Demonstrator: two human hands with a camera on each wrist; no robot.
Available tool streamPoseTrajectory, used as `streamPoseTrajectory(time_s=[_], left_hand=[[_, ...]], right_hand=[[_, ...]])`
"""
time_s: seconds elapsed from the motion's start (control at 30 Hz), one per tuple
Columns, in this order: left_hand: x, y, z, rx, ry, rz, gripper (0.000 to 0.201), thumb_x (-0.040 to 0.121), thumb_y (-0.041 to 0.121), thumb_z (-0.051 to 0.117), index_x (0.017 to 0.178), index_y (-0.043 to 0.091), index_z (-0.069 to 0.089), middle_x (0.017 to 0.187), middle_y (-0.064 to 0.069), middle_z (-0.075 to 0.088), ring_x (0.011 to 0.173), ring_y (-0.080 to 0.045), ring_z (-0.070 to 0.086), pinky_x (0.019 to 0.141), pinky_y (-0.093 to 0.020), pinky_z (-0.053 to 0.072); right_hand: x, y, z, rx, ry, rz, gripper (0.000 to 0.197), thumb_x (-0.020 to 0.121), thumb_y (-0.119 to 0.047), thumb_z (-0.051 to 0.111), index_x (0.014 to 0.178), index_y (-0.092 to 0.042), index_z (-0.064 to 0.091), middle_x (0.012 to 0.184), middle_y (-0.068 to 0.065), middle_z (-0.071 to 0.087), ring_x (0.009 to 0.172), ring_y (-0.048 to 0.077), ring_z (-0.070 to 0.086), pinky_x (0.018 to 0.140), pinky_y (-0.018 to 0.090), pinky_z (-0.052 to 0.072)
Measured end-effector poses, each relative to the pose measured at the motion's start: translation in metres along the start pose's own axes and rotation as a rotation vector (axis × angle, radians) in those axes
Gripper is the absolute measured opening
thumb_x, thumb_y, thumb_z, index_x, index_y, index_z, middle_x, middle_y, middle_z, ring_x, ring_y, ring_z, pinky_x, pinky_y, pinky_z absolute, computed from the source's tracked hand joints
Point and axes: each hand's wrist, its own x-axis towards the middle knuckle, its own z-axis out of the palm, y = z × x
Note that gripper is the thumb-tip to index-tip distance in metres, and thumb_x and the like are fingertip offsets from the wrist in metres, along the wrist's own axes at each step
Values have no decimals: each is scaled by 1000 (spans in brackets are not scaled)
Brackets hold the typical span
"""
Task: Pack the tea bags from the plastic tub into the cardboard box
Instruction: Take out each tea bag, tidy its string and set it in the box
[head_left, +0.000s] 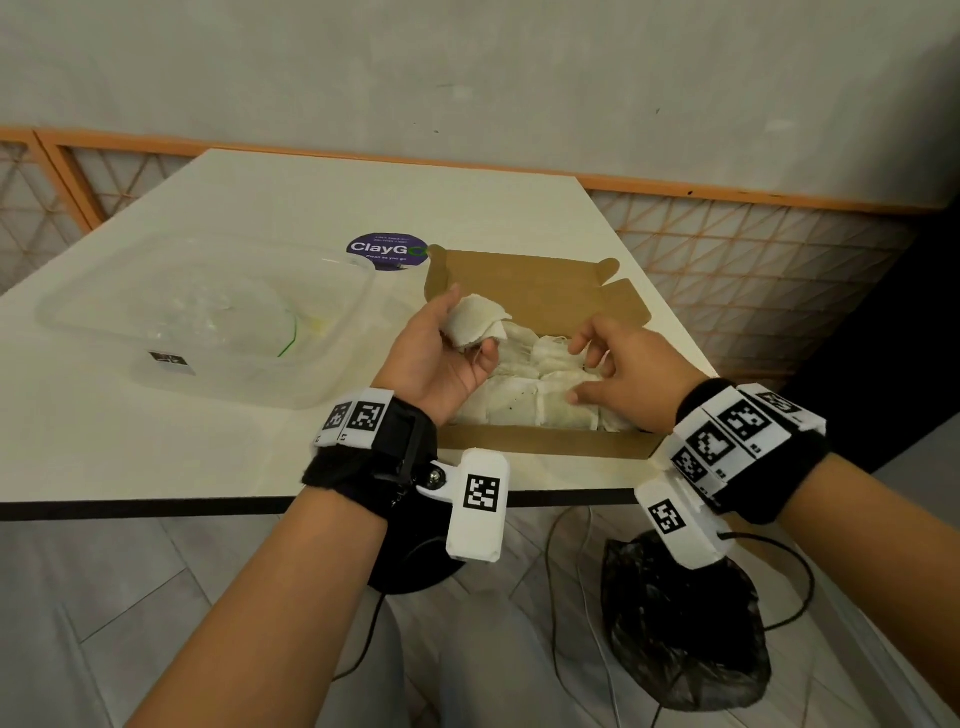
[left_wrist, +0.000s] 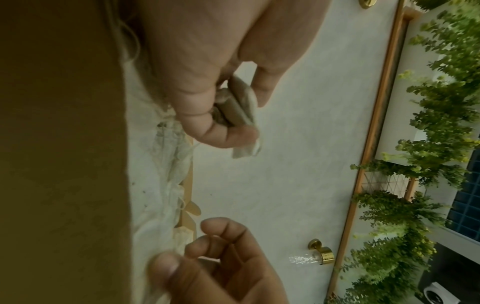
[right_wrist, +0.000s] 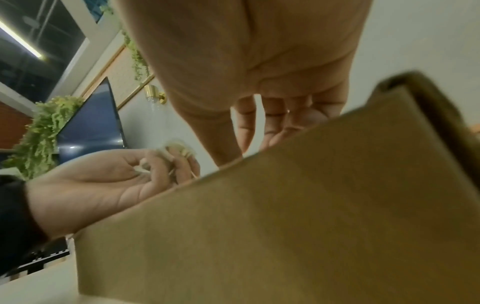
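Note:
The brown cardboard box (head_left: 545, 441) lies open on the table's right part, its lid (head_left: 524, 283) folded back, with several white tea bags (head_left: 524, 400) inside. My left hand (head_left: 441, 343) hovers over the box's left end, palm up, gripping a small bunch of tea bags (head_left: 478, 319) between thumb and fingers; the same bunch of tea bags (left_wrist: 241, 107) shows in the left wrist view. My right hand (head_left: 608, 364) hangs over the box's right half, fingers loosely spread above the packed bags, holding nothing. The clear plastic tub (head_left: 208, 317) stands to the left and looks nearly empty.
A purple round sticker (head_left: 387, 250) lies on the table behind the box. The table's front edge (head_left: 156, 506) runs just below my wrists. Under it on the floor sit a black plastic bag (head_left: 680, 623) and cables. A grey wall stands behind.

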Motion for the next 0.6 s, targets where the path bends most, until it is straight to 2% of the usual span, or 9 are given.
streamPoseTrajectory(time_s=[0.07,0.13,0.2,0.23,0.3,0.33,0.43,0.53,0.6], left_hand=[[1,1,-1,-18,-14,-22,24,97,26,45,108,5,49,92,-13,58,74,-21,58,53,-21,53],[0,1,-1,-16,-40,-37,22,98,23,42,107,4,50,99,-15,59,79,-24,60,59,-24,55],[0,0,-2,20,-72,-57,26,99,21,40,115,2,48,109,-19,57,82,-28,64,64,-28,57],[0,0,-2,48,-87,-67,30,99,20,39,120,1,46,113,-20,56,82,-29,65,64,-30,57],[-1,-1,-1,96,-110,-86,33,99,22,39,124,1,46,111,-19,58,83,-28,65,61,-29,57],[-1,-1,-1,109,-122,-93,31,99,24,40,121,2,48,106,-17,61,80,-25,66,60,-28,57],[-4,0,-1,133,-166,-89,25,98,25,43,109,5,54,92,-10,67,72,-18,68,72,-29,57],[-4,-2,-3,135,-183,-56,19,97,15,45,112,6,53,98,-10,66,82,-18,68,79,-27,55],[-3,-5,-3,165,-187,-35,18,97,11,44,112,9,53,101,-9,65,86,-19,66,74,-26,56]], right_hand=[[1,-7,0,42,101,-70,30,78,-20,72,95,-26,48,90,-5,52,75,12,51,64,13,37],[1,-22,-3,106,167,-222,28,79,-20,71,95,-27,50,95,-4,53,76,9,50,67,14,38],[2,-38,-4,76,131,-330,34,78,-22,72,105,-28,52,99,-8,46,79,1,45,71,13,37],[4,-44,-3,44,93,-331,42,77,-23,72,113,-28,51,103,-10,42,83,-1,43,75,12,37],[12,-51,-4,-20,25,-282,52,77,-26,72,124,-27,49,109,-9,40,92,3,42,82,18,38],[16,-52,-4,-44,8,-257,49,77,-27,72,122,-26,53,110,-7,43,94,6,44,82,21,37],[23,-52,-4,-21,28,-229,22,80,-28,70,101,-23,66,102,-3,57,91,13,56,71,21,40],[31,-46,-3,232,69,-110,16,82,-29,68,97,-24,64,92,-6,62,79,7,60,62,9,46],[36,-42,-2,459,52,2,19,80,-34,69,96,-25,63,88,-4,64,80,11,63,72,18,51]])
